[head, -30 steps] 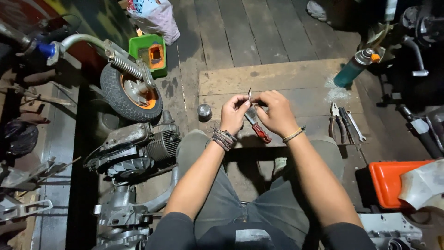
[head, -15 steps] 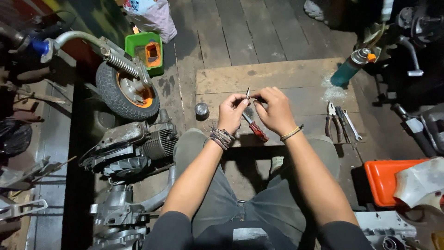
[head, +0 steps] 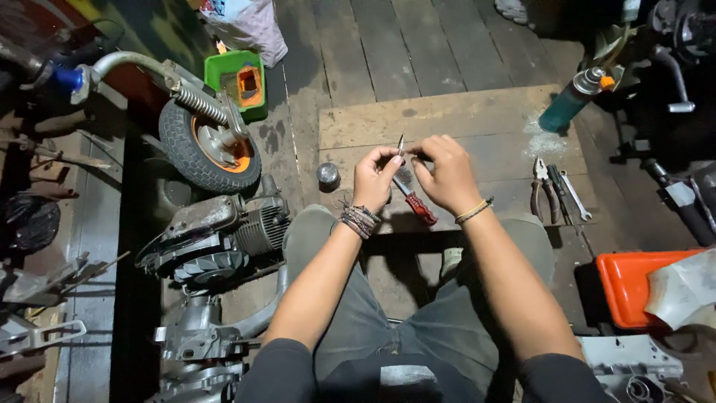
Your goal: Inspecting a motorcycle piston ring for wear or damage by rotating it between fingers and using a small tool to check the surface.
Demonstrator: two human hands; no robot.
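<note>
My left hand [head: 375, 177] and my right hand [head: 445, 173] are raised together above a wooden board [head: 462, 123] on the floor. Both pinch a thin metal piece [head: 401, 145] whose pointed tip sticks up between my fingertips. A red-handled screwdriver [head: 415, 201] lies on the board just below my hands. Beaded bracelets ring my left wrist and a thin band my right. My knees frame the board's near edge.
A small round metal cap [head: 327, 175] lies left of my hands. Pliers and wrenches [head: 556, 195] lie at the right, a teal spray can [head: 567, 104] behind them. A scooter wheel [head: 209, 149] and engine [head: 216, 239] stand left, an orange tray [head: 634, 287] right.
My hands have stayed together on the small metal piece, with only slight finger movement. The view has shifted a little.
</note>
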